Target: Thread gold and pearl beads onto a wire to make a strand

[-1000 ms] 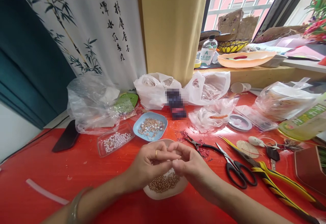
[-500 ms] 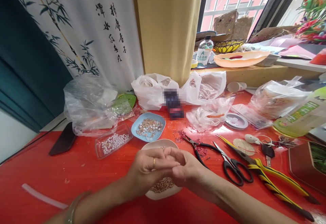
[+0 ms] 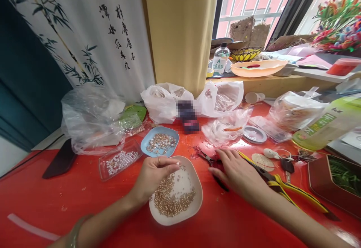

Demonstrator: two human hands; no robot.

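My left hand (image 3: 147, 182) hovers at the left edge of a white dish (image 3: 195, 175) that holds many small gold beads (image 3: 168, 202). Its thumb and forefinger are pinched together over the dish; what they hold, if anything, is too small to make out. Spread over the tools right of the dish, my right hand (image 3: 239, 172) has its fingers stretched out. Beneath its fingertips lie small black-handled pliers (image 3: 208, 158), partly covered. That hand and forearm hide the scissors. Larger yellow-and-black pliers (image 3: 303, 199) stick out beyond the forearm.
Behind the white dish are a blue dish (image 3: 176, 140) of mixed beads and a clear tray (image 3: 102, 173) of pearly beads. Plastic bags (image 3: 159, 103) line the back. A key (image 3: 287, 167), a green-yellow bottle (image 3: 318, 127) and a brown box (image 3: 324, 187) stand at right.
My two hands were together over the white dish and have separated. My right hand moved right onto the tools, fingers spreading; my left stays pinched near the dish. The view shifted slightly.
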